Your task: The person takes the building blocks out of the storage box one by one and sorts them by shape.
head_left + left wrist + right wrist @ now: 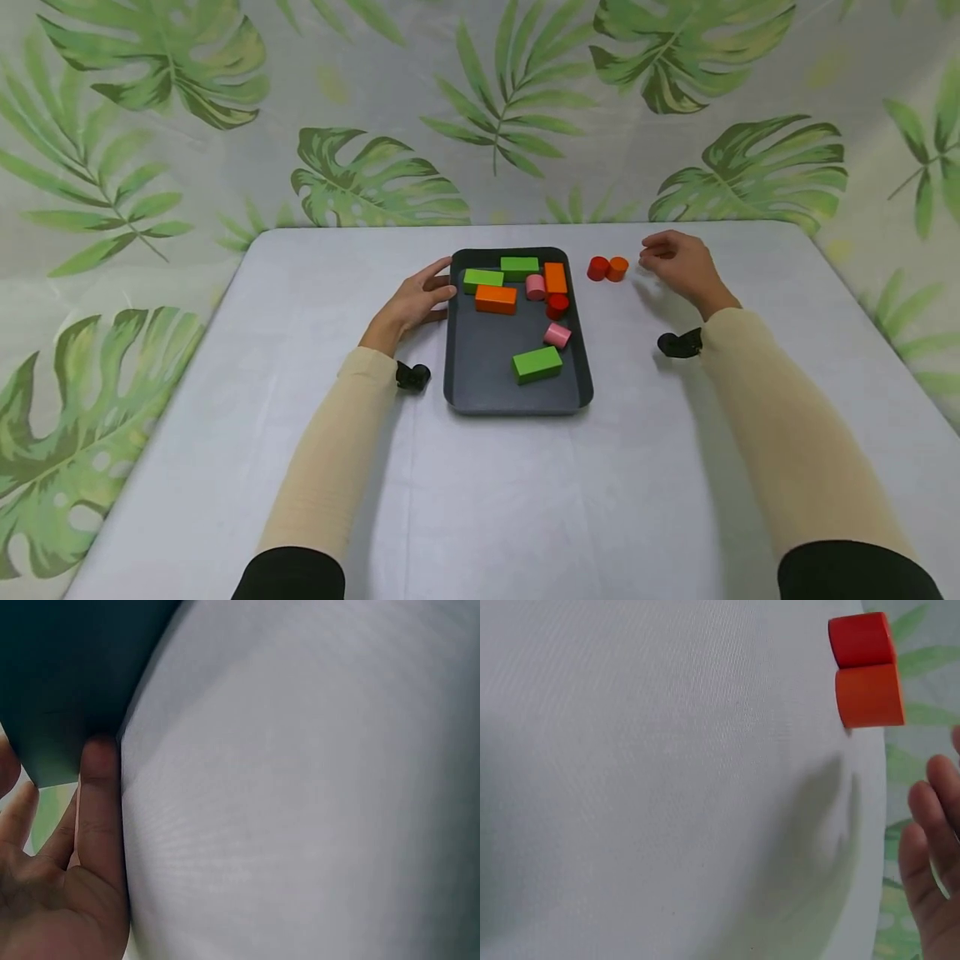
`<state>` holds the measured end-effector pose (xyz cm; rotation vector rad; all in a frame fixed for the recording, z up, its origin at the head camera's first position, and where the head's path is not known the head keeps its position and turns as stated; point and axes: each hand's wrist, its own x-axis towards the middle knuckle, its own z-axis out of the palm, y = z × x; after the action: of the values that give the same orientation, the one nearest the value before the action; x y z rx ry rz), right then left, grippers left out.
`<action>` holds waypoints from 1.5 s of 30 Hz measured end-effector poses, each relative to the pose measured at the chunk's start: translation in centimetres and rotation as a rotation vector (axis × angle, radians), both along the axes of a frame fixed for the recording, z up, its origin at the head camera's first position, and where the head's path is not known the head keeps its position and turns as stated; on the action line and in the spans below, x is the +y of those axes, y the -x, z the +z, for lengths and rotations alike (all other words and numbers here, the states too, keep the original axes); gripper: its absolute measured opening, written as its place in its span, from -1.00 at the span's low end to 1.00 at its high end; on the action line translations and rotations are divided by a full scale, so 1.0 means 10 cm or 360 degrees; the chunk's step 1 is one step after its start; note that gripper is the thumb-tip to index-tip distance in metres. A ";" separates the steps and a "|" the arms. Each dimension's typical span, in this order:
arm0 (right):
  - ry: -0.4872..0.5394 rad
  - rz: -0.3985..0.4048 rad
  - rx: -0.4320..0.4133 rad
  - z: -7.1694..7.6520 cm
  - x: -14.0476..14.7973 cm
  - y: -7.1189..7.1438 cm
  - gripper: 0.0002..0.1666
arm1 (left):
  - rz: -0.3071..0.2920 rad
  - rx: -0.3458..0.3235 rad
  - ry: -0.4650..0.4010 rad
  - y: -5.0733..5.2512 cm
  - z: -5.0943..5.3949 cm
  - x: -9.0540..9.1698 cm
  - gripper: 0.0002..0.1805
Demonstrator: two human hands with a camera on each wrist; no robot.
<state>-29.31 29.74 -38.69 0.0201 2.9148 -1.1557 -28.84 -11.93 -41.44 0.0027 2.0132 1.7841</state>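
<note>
My left hand (414,298) touches the left side of a dark grey tray (480,392). In the left wrist view the fingers (97,817) lie almost straight against the tray's outer wall (67,675). My right hand (682,265) is above the table, to the right of a red cylinder block (597,268) and an orange cylinder block (617,269), apart from both. Its fingers (930,810) are loosely bent in the right wrist view, with nothing between them. There the two cylinders stand side by side, touching.
Inside the tray are green rectangular blocks (537,365), orange rectangular blocks (496,300), pink cylinders (557,336) and a red cylinder (557,307), mostly toward the far end. A white cloth covers the table (495,500). Behind it hangs a leaf-patterned cloth (525,192).
</note>
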 end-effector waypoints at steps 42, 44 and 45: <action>-0.1305 0.1034 0.0185 0.25 -1.46 -0.71 -0.83 | -0.0004 0.0002 -0.0008 0.03 0.01 -0.04 -0.28; -0.1316 0.1043 0.0150 0.24 -1.47 -0.72 -0.82 | -0.0011 -0.0001 -0.0016 0.03 0.00 -0.03 -0.28; -0.1313 0.1052 0.0136 0.23 -1.47 -0.72 -0.81 | -0.0015 -0.0004 -0.0020 0.03 -0.01 -0.03 -0.28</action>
<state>-22.12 15.08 -36.38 -0.9025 2.8414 0.1452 -29.09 -12.23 -41.54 0.0134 1.9972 1.7898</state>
